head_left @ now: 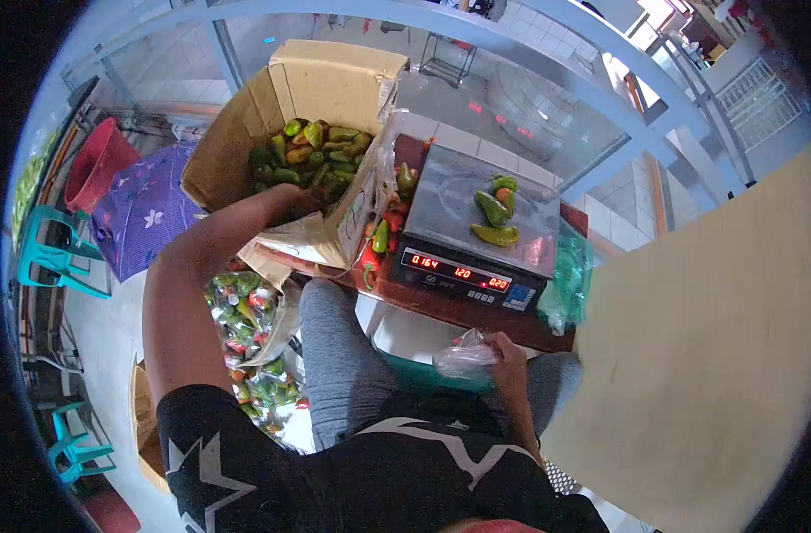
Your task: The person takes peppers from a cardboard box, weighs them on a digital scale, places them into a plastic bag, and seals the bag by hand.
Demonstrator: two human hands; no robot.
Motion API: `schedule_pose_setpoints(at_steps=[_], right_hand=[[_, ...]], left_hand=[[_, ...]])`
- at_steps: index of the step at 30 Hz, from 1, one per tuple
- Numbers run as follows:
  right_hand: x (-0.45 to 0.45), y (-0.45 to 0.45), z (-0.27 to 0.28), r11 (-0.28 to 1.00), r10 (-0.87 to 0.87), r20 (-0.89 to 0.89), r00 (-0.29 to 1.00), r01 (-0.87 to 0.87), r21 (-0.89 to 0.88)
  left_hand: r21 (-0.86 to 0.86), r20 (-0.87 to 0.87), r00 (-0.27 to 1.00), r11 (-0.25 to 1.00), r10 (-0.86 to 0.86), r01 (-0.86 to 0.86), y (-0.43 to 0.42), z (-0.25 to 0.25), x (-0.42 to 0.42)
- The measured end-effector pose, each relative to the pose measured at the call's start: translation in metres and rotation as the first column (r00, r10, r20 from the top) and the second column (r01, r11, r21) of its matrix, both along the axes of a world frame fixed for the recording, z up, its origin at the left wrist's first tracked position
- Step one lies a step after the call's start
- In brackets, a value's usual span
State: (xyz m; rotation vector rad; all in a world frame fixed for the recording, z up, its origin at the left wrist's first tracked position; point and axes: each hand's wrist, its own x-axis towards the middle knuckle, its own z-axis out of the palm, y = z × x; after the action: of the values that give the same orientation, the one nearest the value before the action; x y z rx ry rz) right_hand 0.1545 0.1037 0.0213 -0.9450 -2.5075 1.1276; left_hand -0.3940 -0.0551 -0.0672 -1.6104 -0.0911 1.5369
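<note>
my right grip (509, 358) pinches the bag (463, 358); i can't tell what my left grip (301, 201) does inside the pepper box (230, 153). a nudge could roll peppers (495, 210) off the scale (450, 209).

Peppers (492, 211) green, orange; display digits (462, 272) red; fabric (148, 211) purple, white-flowered; 2 stools (77, 286) teal.

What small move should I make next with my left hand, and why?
Probably lift one pepper from the cardboard box onto the scale: your left hand is down inside the box, a few loose peppers lie on the pan with bare space beside them, and your right hand is holding a clear plastic bag.
</note>
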Motion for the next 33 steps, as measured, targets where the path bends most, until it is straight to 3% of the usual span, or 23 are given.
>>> schedule_pose_setpoints(at_steps=[4,5,14,18,21,23,25,26,27,29,33], right_hand=[[-0.008,0.000,0.013,0.998,-0.004,0.011,1.000,0.004,-0.067],[-0.008,0.000,0.011,0.998,-0.001,0.019,1.000,0.002,-0.061],[-0.010,-0.001,0.000,0.994,0.018,0.063,0.998,-0.010,-0.113],[-0.009,-0.001,0.000,0.996,0.027,-0.001,1.000,-0.027,-0.088],[-0.007,0.002,-0.002,0.994,0.027,0.009,1.000,-0.026,-0.104],[-0.006,0.002,0.000,0.993,0.028,0.017,0.999,-0.025,-0.119],[-0.008,0.002,0.010,0.992,0.045,0.010,0.999,-0.044,-0.118],[-0.007,0.003,0.006,0.993,0.035,0.018,0.999,-0.032,-0.112],[-0.005,0.005,-0.001,0.994,0.022,0.027,0.999,-0.019,-0.106],[-0.004,0.003,-0.005,0.994,0.001,0.047,0.999,0.004,-0.110],[-0.007,0.003,-0.001,0.997,-0.004,0.076,0.997,0.010,-0.083]], left_hand=[[-0.023,0.133,0.990,0.999,0.040,-0.037,0.001,0.009,0.004],[0.069,-0.197,0.954,0.967,-0.227,0.245,-0.006,0.007,0.002],[-0.124,-0.419,0.828,0.927,-0.372,0.353,-0.016,0.000,-0.032],[-0.196,-0.535,0.691,0.867,-0.486,0.458,-0.018,-0.008,-0.035],[-0.326,-0.658,0.416,0.735,-0.628,0.594,-0.027,-0.013,-0.040],[-0.623,-0.651,-0.088,0.465,-0.754,0.629,-0.031,-0.016,-0.046],[-0.863,-0.449,-0.533,0.195,-0.716,0.466,-0.031,-0.019,-0.056],[-0.937,-0.314,-0.698,0.090,-0.643,0.338,-0.029,-0.020,-0.064],[-0.979,-0.178,-0.807,0.019,-0.563,0.202,-0.027,-0.021,-0.072],[-0.998,-0.055,-0.897,0.004,-0.438,0.059,-0.018,-0.028,-0.083],[-0.992,0.083,-0.947,0.068,-0.311,-0.109,-0.011,-0.062,-0.101]])
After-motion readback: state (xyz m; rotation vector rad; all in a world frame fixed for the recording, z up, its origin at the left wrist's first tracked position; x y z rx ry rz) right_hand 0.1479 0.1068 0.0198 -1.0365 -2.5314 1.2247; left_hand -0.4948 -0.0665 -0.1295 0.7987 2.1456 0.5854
